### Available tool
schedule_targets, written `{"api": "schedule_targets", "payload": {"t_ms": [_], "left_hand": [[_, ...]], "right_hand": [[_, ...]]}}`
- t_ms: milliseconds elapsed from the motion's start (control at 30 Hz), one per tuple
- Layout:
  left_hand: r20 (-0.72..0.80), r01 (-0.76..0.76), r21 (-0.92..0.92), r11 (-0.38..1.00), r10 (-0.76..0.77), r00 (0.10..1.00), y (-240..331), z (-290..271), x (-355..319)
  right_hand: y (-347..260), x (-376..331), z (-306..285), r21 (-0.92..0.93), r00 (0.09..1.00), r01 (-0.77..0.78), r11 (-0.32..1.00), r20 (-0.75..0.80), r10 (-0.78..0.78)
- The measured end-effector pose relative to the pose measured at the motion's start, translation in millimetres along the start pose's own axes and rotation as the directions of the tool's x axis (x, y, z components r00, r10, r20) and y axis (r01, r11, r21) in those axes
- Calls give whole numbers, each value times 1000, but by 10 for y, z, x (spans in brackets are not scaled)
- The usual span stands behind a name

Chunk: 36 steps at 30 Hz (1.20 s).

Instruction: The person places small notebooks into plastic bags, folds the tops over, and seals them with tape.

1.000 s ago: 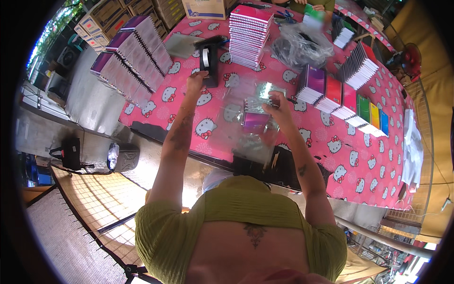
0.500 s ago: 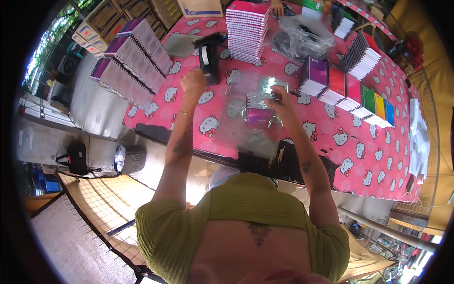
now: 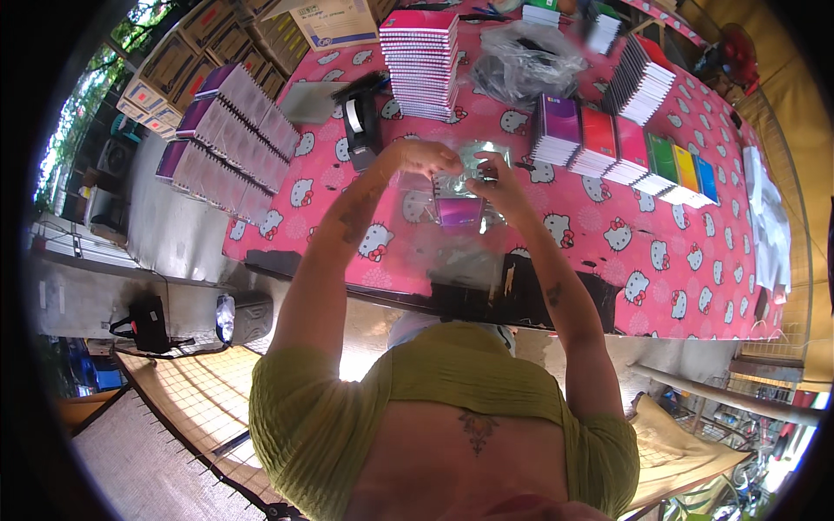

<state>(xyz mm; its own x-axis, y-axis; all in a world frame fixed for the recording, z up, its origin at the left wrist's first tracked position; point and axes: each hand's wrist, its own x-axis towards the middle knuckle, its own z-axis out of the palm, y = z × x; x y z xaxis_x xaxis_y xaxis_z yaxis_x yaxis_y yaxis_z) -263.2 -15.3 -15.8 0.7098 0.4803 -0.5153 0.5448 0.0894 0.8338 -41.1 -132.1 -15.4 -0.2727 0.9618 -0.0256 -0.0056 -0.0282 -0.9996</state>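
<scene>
A notebook with a purple cover (image 3: 460,212) lies in front of me inside clear plastic wrap (image 3: 476,154), which shines with glare. My left hand (image 3: 428,159) is over the far left part of the wrap, its fingers pinched together; whatever they hold is too small to make out. At the wrap's right side, my right hand (image 3: 497,180) curls its fingers and thumb on the plastic. Left of the package stands a black tape dispenser (image 3: 361,132) with a pale roll of tape.
Wrapped purple notebooks (image 3: 228,149) stand stacked at the left. Behind the package rises a tall pile of pink notebooks (image 3: 420,65). Coloured notebook stacks (image 3: 599,143) line the right, near crumpled plastic (image 3: 526,65). Cardboard boxes (image 3: 334,22) stand at the back. Dark patches mark the near table edge (image 3: 565,295).
My left hand has moved right, from beside the tape dispenser to the wrapped notebook. My right hand stays at the plastic. The whole view has shifted slightly.
</scene>
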Motion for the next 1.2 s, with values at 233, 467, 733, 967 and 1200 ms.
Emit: {"api": "schedule_targets", "payload": {"t_ms": [233, 467, 733, 967, 1200], "left_hand": [[-618, -92, 361, 928, 312, 721, 184, 410, -259], [-526, 215, 845, 490, 683, 507, 451, 1346, -564], [-697, -145, 483, 863, 480, 533, 522, 1285, -542], [-793, -602, -240, 762, 204, 574, -417, 1532, -560], [-841, -524, 202, 827, 421, 341, 283, 1518, -716]], "right_hand": [[23, -88, 48, 117, 998, -19, 993, -56, 26], [556, -370, 66, 284, 917, 214, 934, -388, -92], [583, -876, 561, 910, 953, -302, 283, 292, 78], [124, -565, -234, -181, 991, 129, 975, 7, -130], [91, -403, -270, -6, 989, 39, 999, 142, -38]]}}
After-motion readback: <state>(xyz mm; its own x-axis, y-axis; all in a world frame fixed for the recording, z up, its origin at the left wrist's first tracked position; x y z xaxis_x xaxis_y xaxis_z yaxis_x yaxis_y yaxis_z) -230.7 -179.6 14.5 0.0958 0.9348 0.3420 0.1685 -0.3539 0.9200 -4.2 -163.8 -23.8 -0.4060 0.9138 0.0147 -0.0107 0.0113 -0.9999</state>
